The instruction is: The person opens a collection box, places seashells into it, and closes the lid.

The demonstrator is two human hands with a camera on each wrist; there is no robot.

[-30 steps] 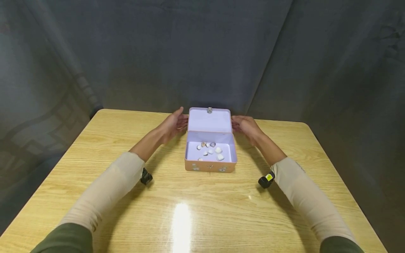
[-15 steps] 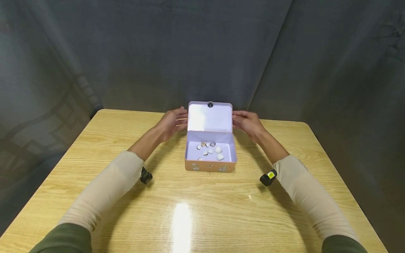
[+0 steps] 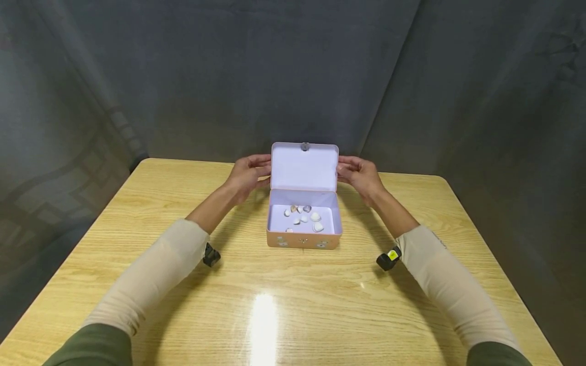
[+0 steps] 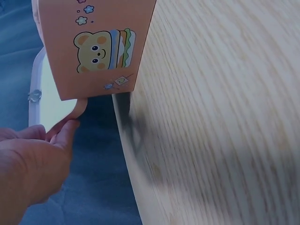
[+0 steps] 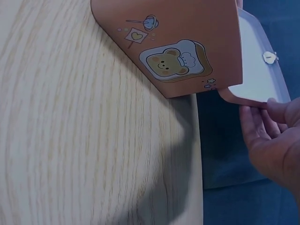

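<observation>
A small peach tin box (image 3: 303, 242) with a lilac inside stands open near the far middle of the wooden table (image 3: 274, 305). Several small shells (image 3: 305, 216) lie on its floor. Its lid (image 3: 304, 168) stands nearly upright on the far side. My left hand (image 3: 247, 175) pinches the lid's left edge and my right hand (image 3: 359, 175) pinches its right edge. In the left wrist view, fingertips of the left hand (image 4: 33, 164) meet the lid (image 4: 47, 105) beside the box wall (image 4: 98, 47) with a bear print. The right wrist view shows the right hand (image 5: 272, 140) at the lid (image 5: 255, 70) behind the box wall (image 5: 173, 47).
The table's far edge (image 3: 403, 175) runs just behind the box, with a dark curtain (image 3: 293, 76) beyond it. Small cameras sit on my left forearm (image 3: 211, 254) and right forearm (image 3: 386, 258). Bare tabletop lies in front of the box and to both sides.
The lid has swung up from leaning back to nearly upright. Both hands rose with it and closed onto its side edges.
</observation>
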